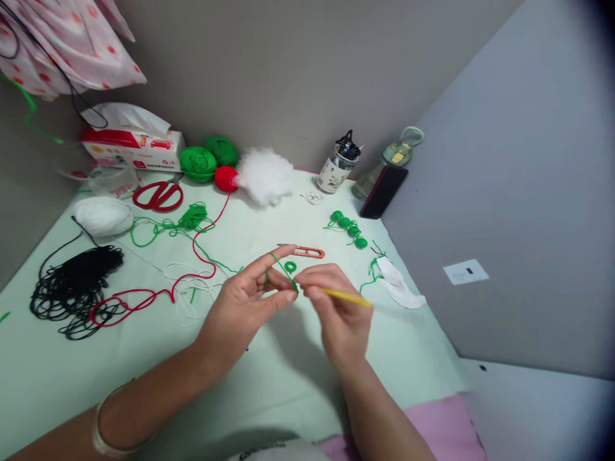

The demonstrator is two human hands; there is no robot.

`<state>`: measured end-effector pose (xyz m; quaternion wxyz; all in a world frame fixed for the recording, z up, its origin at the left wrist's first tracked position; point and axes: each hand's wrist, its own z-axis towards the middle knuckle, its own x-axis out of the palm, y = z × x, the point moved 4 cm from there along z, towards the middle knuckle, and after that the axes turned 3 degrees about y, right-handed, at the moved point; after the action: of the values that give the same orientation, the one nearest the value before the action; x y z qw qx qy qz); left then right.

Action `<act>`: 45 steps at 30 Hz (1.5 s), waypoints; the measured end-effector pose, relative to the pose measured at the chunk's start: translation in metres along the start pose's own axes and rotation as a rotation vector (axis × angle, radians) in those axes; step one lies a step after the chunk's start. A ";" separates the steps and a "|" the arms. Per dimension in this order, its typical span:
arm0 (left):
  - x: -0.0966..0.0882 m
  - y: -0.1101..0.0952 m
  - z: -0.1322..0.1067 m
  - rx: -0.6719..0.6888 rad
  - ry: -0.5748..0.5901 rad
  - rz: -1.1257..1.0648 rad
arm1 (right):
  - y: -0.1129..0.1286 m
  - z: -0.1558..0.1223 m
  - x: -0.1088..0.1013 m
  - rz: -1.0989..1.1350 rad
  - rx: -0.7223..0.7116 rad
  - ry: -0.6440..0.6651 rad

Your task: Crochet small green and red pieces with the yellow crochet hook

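My left hand [252, 288] pinches a small green crochet piece [295, 285] between thumb and fingers. Green yarn [277, 259] loops over its raised index finger. In my right hand [336, 307] is a crochet hook with a yellow handle [348, 296]; its tip meets the green piece, and the exact stitch is hidden by the fingers. Just beyond my fingertips lie a small green ring [290, 266] and orange thread snips [310, 252] on the pale table cover.
Black yarn [77, 288], a white yarn ball [103, 216], red scissors [158, 195], green balls [198, 164] and white stuffing [266, 176] lie left and behind. Several small green balls [353, 231], a phone [383, 192], a pen cup [332, 174] and white scrap [401, 285] are right.
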<state>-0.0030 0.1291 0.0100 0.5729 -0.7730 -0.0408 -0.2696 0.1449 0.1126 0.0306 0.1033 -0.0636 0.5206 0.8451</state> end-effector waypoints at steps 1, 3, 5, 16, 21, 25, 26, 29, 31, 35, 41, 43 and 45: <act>0.001 0.002 -0.001 0.000 0.001 -0.017 | 0.006 -0.004 0.003 -0.151 -0.120 -0.010; 0.004 0.005 -0.002 -0.045 0.032 -0.070 | 0.014 -0.010 0.005 -0.325 -0.279 -0.057; 0.004 0.006 -0.002 -0.103 0.064 -0.109 | 0.014 -0.011 0.003 -0.293 -0.275 -0.101; -0.001 -0.001 0.002 -0.176 0.123 -0.081 | -0.013 0.006 -0.005 0.528 0.328 -0.037; -0.002 -0.003 0.002 -0.176 0.121 -0.052 | -0.010 0.006 -0.007 0.508 0.317 -0.021; -0.003 -0.003 0.001 -0.152 0.120 0.004 | -0.008 0.003 -0.008 0.460 0.250 -0.019; -0.003 -0.002 0.002 -0.144 0.122 0.010 | -0.007 0.003 -0.008 0.447 0.233 -0.018; -0.006 -0.001 0.002 -0.115 0.118 0.029 | -0.004 0.000 -0.008 0.387 0.173 -0.011; -0.006 -0.001 0.002 -0.087 0.111 0.052 | -0.001 -0.002 -0.008 0.299 0.115 -0.007; -0.007 -0.004 0.002 -0.031 0.060 0.116 | 0.010 -0.008 -0.007 -0.011 -0.168 0.012; -0.005 -0.006 0.002 0.001 -0.004 0.129 | 0.020 -0.014 0.000 -0.293 -0.496 0.086; -0.004 -0.006 0.002 0.002 0.006 0.123 | 0.019 -0.014 -0.001 -0.248 -0.487 0.047; -0.004 -0.007 0.002 0.016 0.008 0.135 | 0.016 -0.013 -0.002 -0.207 -0.456 0.015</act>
<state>-0.0087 0.1340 0.0141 0.5962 -0.7683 0.0116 -0.2328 0.1428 0.0937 0.0394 0.1686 -0.1447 0.3080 0.9251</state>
